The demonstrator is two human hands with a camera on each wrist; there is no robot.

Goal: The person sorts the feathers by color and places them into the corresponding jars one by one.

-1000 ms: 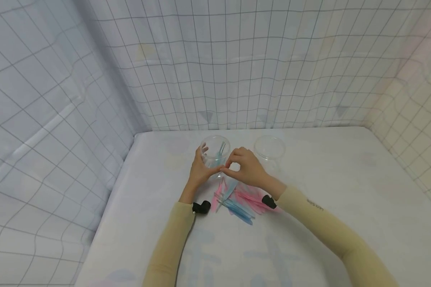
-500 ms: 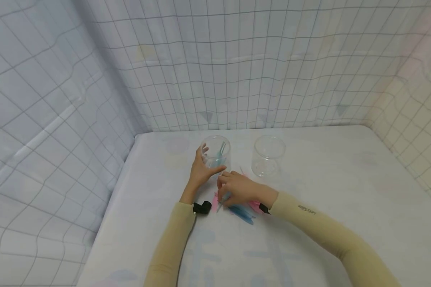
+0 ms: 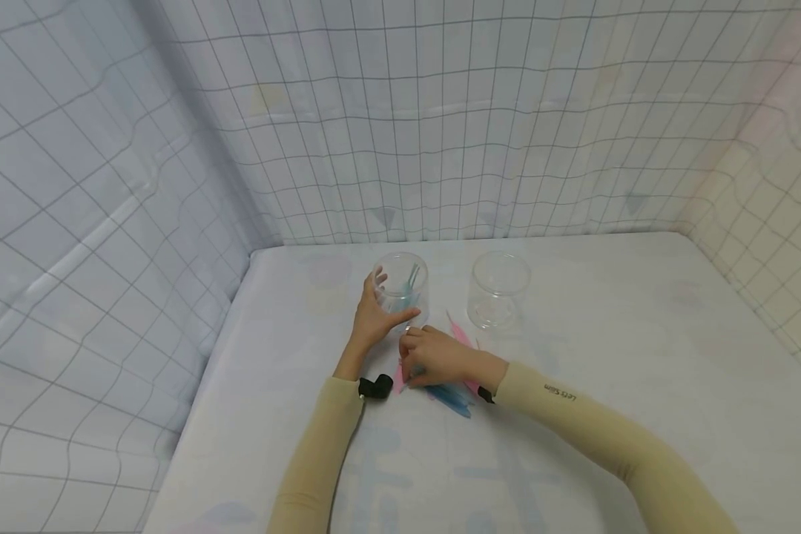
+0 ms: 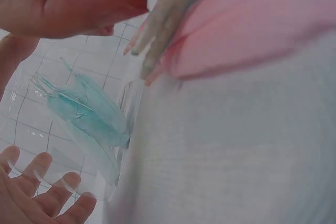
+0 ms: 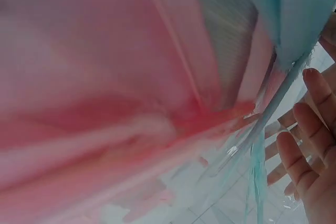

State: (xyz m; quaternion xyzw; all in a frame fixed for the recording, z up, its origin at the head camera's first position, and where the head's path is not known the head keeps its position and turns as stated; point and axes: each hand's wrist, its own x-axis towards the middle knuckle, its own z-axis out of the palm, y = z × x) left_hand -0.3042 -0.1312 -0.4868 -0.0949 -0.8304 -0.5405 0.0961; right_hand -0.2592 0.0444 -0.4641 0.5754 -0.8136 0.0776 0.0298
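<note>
My left hand (image 3: 375, 319) is wrapped round a clear round jar (image 3: 420, 293), thumb on the near side and fingers on the far side. Inside the jar stand several light blue feathers (image 4: 86, 111), tilted against the wall. Right in front of it, my right hand (image 3: 440, 357) reaches down over a loose pile of pink feathers (image 3: 463, 335) and blue feathers (image 3: 452, 399), hiding part of it. In the right wrist view, its fingers (image 5: 317, 116) are spread from the thumb, beside the quill of a blue feather (image 5: 283, 90).
A second clear jar (image 3: 499, 289) stands to the right, behind the pile. A white cloth covers the table (image 3: 607, 319), and gridded white curtains (image 3: 440, 148) rise at the back and both sides. A black wrist camera (image 3: 376, 386) sits by the left cuff.
My right hand has come down from beside the jar's near side to the feather pile, shifting toward me and slightly left. The left hand and both jars have stayed in place.
</note>
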